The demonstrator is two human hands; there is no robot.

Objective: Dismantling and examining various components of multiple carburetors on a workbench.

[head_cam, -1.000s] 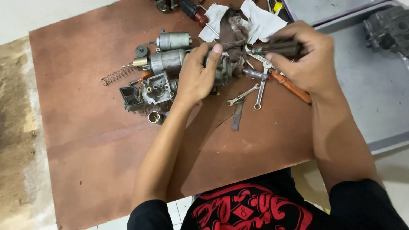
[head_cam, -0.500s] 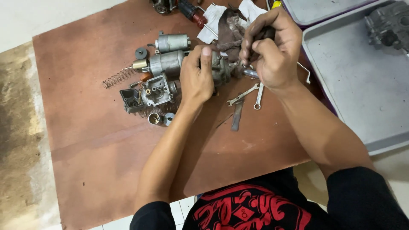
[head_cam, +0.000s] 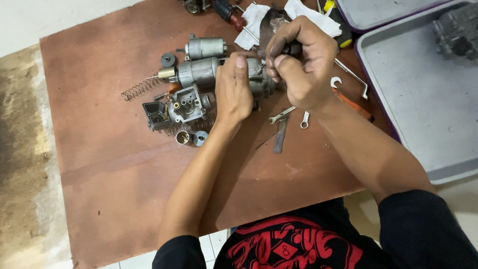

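Observation:
My left hand [head_cam: 234,92] grips a grey metal engine part [head_cam: 260,82] lying on the brown board [head_cam: 109,164]. My right hand [head_cam: 298,62] is closed around a dark tool handle [head_cam: 291,48], held point-down over that same part, right next to the left thumb. The tool's tip is hidden behind my fingers. Just left of my left hand lie a metal carburetor body [head_cam: 186,103], a grey cylinder [head_cam: 199,72] and a second cylinder [head_cam: 205,47].
A coil spring [head_cam: 141,88], small caps [head_cam: 191,138], wrenches [head_cam: 291,115] and orange-handled pliers [head_cam: 354,106] lie on the board. White rags [head_cam: 306,11] sit at the back. A grey tray [head_cam: 423,99] with a dark part [head_cam: 455,32] is at the right.
My right hand has come in from the right with the dark-handled tool and now sits over the part beside my left hand. The left hand has stayed on the part.

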